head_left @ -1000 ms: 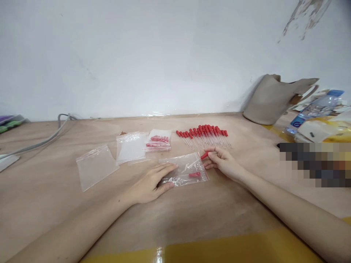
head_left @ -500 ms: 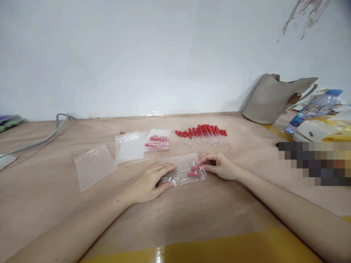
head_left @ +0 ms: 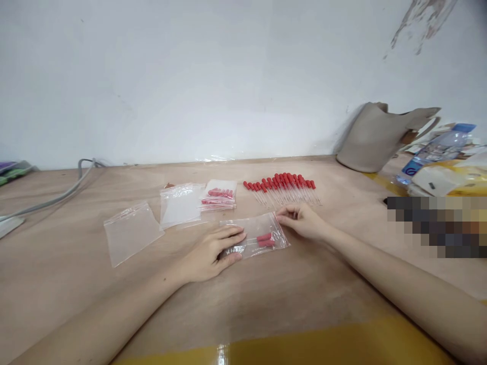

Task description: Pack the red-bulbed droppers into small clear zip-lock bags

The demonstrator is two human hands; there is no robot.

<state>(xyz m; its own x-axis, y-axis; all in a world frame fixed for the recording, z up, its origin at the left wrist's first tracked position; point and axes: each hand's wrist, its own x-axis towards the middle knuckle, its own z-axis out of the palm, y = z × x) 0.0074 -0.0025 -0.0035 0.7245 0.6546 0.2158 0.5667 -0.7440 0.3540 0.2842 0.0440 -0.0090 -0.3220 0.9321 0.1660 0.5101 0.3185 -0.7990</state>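
Note:
A clear zip bag (head_left: 253, 251) lies flat on the table, and inside it are two droppers (head_left: 265, 241) with red rubber bulbs toward the zip end. My left hand (head_left: 215, 251) rests on the bag's left end, thumb and fingers spread apart. At the far right corner of the bag, my right hand (head_left: 302, 220) pinches the edge by the red zip line. Behind the bag lies a row of loose droppers (head_left: 285, 187), red bulbs pointing to the wall. Left of them sits a stack of filled zip bags (head_left: 219, 195).
Flat zip bags (head_left: 181, 205) lie at the left, with a single zip bag (head_left: 133, 233) nearer to me. A grey cable (head_left: 57, 197) runs along the far left. Back right stand a beige container (head_left: 371, 137) and a leaning plastic bottle (head_left: 437, 152).
The two droppers have slid left, away from the zip. My right hand has moved up from beside the bulbs to the bag's far corner. The left hand is nearly still.

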